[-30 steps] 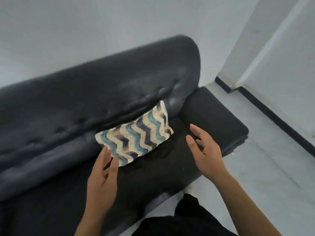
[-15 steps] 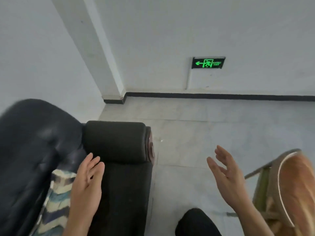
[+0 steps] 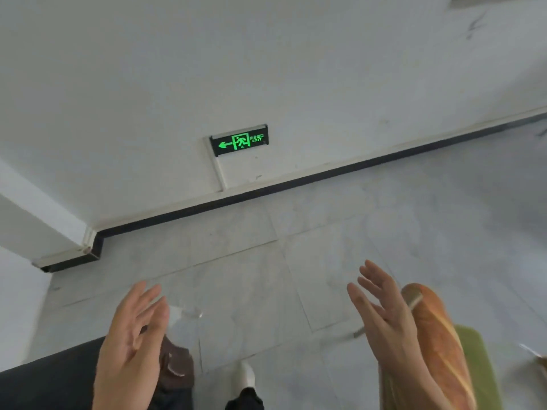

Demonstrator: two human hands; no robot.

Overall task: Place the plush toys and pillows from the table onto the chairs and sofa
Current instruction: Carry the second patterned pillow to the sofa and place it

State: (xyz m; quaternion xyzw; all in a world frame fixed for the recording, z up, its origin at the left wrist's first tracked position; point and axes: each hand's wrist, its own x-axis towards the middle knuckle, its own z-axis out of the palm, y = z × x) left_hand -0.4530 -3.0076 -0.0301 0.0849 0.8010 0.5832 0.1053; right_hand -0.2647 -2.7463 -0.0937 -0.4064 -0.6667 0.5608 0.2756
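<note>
— Orange-brown and loaf-shaped: is that the plush toy (image 3: 438, 356) at lower right?
— Yes. It lies lengthwise on the green seat (image 3: 479, 368) of a chair, its rounded end pointing toward the wall.
— And the hands?
— Both are raised over the grey tiled floor (image 3: 266, 276), palms turned toward each other, well apart. The left hand (image 3: 130, 347) has its fingers straight and slightly spread, holding nothing. The right hand (image 3: 384, 318) is likewise empty, with loose, spread fingers. It sits just in front of the plush toy, and I cannot tell whether it touches it.
— What is below the left hand?
— The dark sofa armrest (image 3: 50, 386), with its brown end cap (image 3: 177, 368) beside the wrist. 1 white shoe (image 3: 247, 377) shows between the hands.
— Anything on the wall?
— 1 green exit sign (image 3: 239, 140), arrow pointing left, above a black skirting board (image 3: 325, 173).
</note>
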